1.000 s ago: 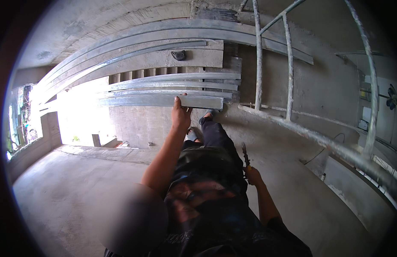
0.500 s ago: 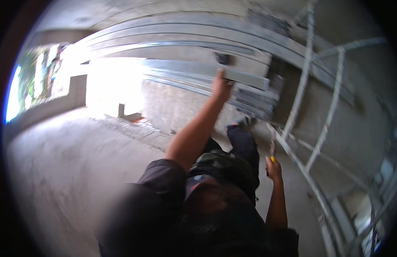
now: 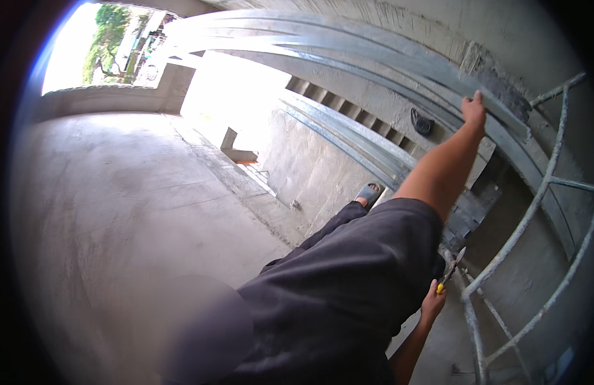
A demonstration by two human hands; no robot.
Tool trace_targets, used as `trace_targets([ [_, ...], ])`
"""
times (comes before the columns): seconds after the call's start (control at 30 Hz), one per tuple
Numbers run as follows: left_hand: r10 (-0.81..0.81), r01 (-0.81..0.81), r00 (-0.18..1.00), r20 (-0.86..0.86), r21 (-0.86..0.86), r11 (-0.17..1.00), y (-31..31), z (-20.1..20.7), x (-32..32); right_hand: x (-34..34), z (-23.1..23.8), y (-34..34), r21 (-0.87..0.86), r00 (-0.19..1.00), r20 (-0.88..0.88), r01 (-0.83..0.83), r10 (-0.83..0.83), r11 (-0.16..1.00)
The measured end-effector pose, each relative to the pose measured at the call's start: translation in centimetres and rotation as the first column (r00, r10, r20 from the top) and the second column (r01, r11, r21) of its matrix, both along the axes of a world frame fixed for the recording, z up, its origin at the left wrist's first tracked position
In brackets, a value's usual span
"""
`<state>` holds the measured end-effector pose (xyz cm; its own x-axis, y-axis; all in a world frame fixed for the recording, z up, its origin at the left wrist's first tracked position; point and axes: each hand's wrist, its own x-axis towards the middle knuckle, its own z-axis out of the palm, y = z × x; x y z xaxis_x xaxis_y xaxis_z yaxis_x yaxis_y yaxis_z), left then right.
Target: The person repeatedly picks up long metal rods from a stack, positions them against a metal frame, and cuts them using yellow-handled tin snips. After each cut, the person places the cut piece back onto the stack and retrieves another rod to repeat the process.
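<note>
One long galvanised metal channel (image 3: pixel 448 78) stretches across the upper part of the view, the left hand (image 3: pixel 475 114) gripping it near its right-hand end at the full reach of a bare forearm. Close to that forearm, a small black object (image 3: pixel 422 122) sits beside a row of dark recesses (image 3: pixel 348 110), while more metal channels (image 3: pixel 339 136) lie side by side below. Lower down, the right hand (image 3: pixel 433 301) is closed around yellow-handled snips (image 3: pixel 452 269) — blades pointing up and away from the body. A grey sandal (image 3: pixel 369 194) shows under the nearest channels. Whitened scaffold pipes (image 3: pixel 573 183) frame the right side; bare concrete floor (image 3: pixel 130 212) spreads left — toward an opening with green foliage (image 3: pixel 108 38) beyond.
</note>
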<state>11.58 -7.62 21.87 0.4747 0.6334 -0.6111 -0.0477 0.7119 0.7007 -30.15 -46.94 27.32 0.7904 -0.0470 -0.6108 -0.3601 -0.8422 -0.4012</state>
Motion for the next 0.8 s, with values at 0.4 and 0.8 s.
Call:
trace_targets([
  [0.4, -0.767, 0.754, 0.641, -0.032, 0.211, 0.622, -4.1, 1.6, -29.4, 8.8, 18.7, 22.7, 0.060, 0.871, 0.435, -0.282, 0.229, 0.958],
  [0.8, -0.542, 0.587, 0.570, 0.617, 0.156, 0.795, -7.2, 6.7, -38.1, 10.5, 15.9, 43.6, -0.206, 0.373, 0.231, -0.884, 0.899, 0.420],
])
